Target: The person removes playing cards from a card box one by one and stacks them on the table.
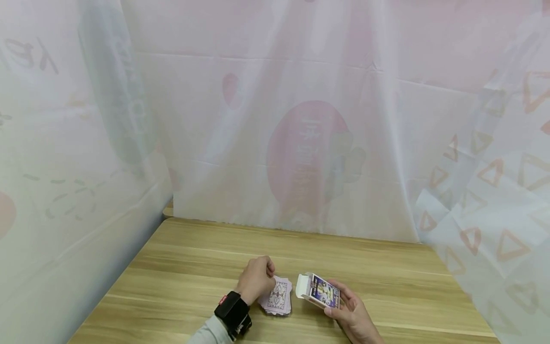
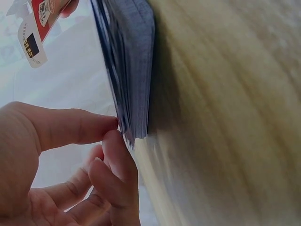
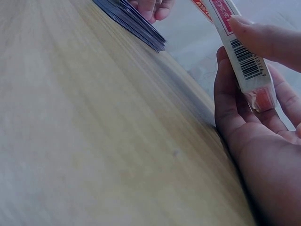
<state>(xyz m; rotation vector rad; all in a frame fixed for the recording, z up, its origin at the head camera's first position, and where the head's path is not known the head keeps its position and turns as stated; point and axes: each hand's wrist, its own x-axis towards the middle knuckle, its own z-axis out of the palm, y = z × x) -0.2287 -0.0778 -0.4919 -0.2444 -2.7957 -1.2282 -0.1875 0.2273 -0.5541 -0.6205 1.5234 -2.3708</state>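
Note:
A stack of playing cards (image 1: pixel 278 297) lies face down on the table, its patterned backs up and its edges slightly uneven. At the stack's left side is my left hand (image 1: pixel 257 277); in the left wrist view its thumb and index finger (image 2: pixel 117 155) pinch the edge of the upper cards. How many cards are between the fingertips is hidden. My right hand (image 1: pixel 355 315) holds a card box (image 1: pixel 325 291) tilted above the table, right of the stack. The box's white end flap (image 1: pixel 302 285) is open towards the cards. A barcode (image 3: pixel 247 60) shows on its narrow side.
The wooden table (image 1: pixel 193 267) extends around both hands. Printed sheeting (image 1: pixel 240 191) hangs along the table's back edge, with more at the left and right sides. A black band (image 1: pixel 233 314) circles the left wrist.

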